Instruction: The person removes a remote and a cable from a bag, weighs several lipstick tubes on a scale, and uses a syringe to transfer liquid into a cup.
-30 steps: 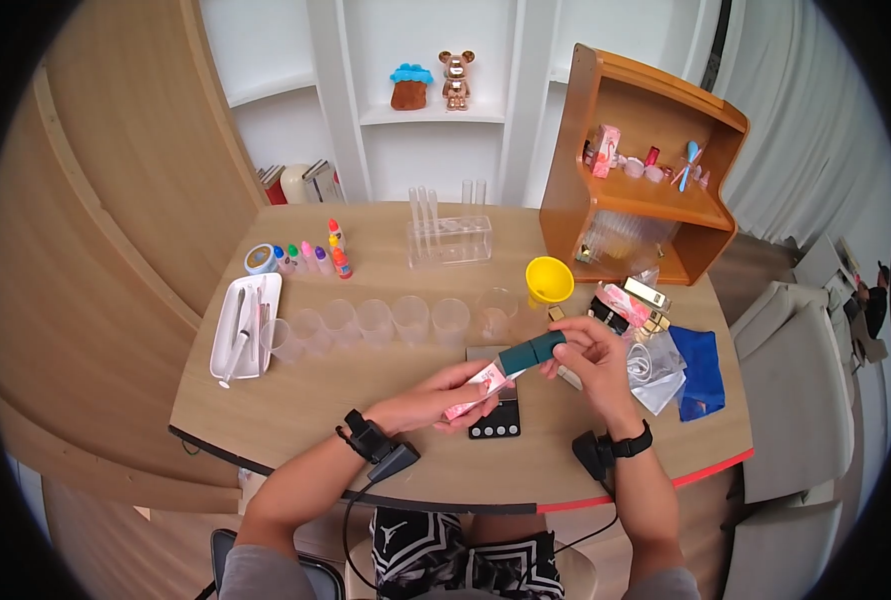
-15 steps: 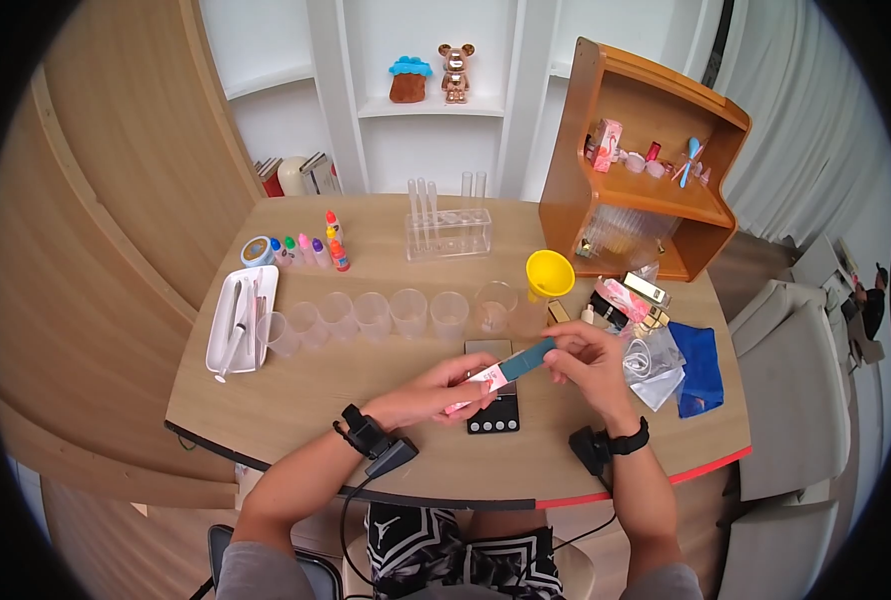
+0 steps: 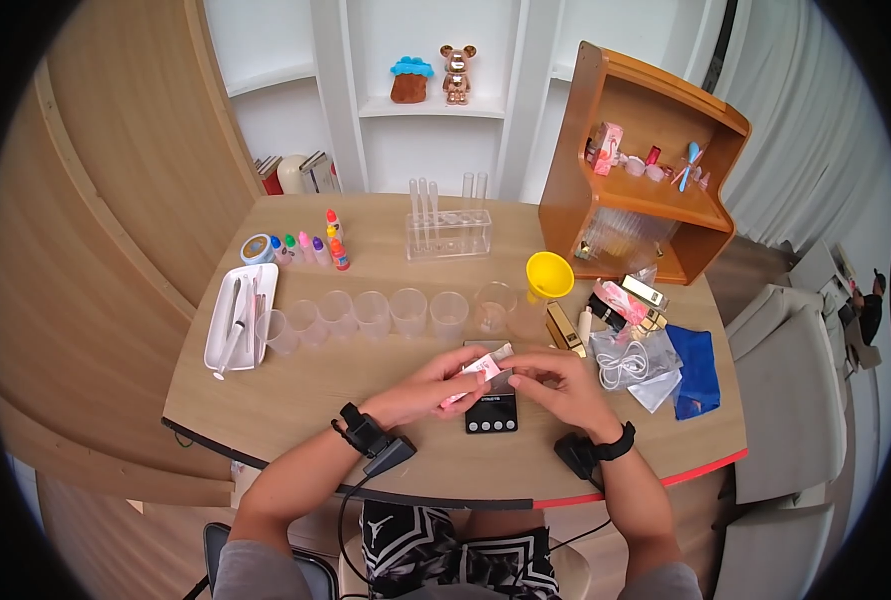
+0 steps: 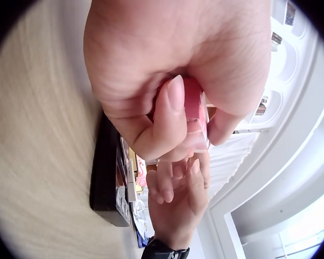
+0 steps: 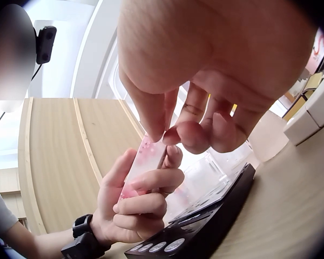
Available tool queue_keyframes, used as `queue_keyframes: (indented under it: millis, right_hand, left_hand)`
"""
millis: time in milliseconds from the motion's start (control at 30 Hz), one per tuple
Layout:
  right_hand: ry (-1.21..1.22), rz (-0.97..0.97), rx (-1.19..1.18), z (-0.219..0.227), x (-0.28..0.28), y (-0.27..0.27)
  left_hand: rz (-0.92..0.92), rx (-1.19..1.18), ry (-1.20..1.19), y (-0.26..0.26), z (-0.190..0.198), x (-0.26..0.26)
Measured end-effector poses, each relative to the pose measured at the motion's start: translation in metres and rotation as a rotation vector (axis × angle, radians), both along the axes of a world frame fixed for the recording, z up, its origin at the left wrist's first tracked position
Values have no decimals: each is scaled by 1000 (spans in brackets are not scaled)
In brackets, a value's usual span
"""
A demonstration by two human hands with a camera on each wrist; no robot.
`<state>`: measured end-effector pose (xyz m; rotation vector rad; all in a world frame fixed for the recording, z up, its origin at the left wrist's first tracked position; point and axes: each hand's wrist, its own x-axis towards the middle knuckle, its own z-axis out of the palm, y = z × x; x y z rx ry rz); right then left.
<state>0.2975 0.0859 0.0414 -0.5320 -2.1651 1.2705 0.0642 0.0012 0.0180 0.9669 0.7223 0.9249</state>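
Head view: pink box (image 3: 481, 372) is held up over the far part of the scale (image 3: 492, 413). Left hand (image 3: 431, 388) grips it from the scale's left, fingers wrapped round. Right hand (image 3: 556, 388) comes in from the scale's right, fingers bent, tips at the box's far end. Key relation: box's long axis slants from near-left of the scale to its far-right, so the far end points at the right fingers; right hand is nearer that end, left hand has the near end and body. Beyond the scale: clear cup (image 3: 450, 315); far-right of it, yellow funnel (image 3: 550, 275); well right on the counter (image 3: 366, 455), blue cloth (image 3: 697, 372).

Left wrist view: shows the box's reddish near end tucked in the left palm, which the head view hides. Scale sits lower, beside the hands, on the counter.

Right wrist view: shows the box's flowered long side, left fingers curled across it, scale's round buttons below. Right thumb and finger meet close by the box's upper end; can't tell if they pinch it or just touch.
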Motion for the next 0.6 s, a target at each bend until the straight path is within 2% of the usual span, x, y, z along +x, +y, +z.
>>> queue_keyframes:
  millis: [100, 167, 300, 367, 400, 467, 600]
  right_hand:
    - [35, -18, -75, 3, -2, -2]
    - [108, -118, -227, 9, -5, -8]
    - [62, -80, -138, 5, -3, -5]
    - [17, -30, 79, 4, -2, -2]
    - [16, -30, 77, 2, -2, -2]
    - [89, 18, -97, -1, -5, -5]
    - [67, 45, -82, 6, -8, -9]
  left_hand:
    - [-7, 10, 24, 2, 0, -2]
    - [-30, 3, -17, 2, -3, -1]
    - [-29, -37, 14, 0, -3, 1]
    - [-49, -15, -3, 1, -3, 1]
    - [-49, -17, -4, 1, -2, 1]
    - [-66, -9, 16, 0, 2, 2]
    - [-51, -1, 50, 2, 0, 1]
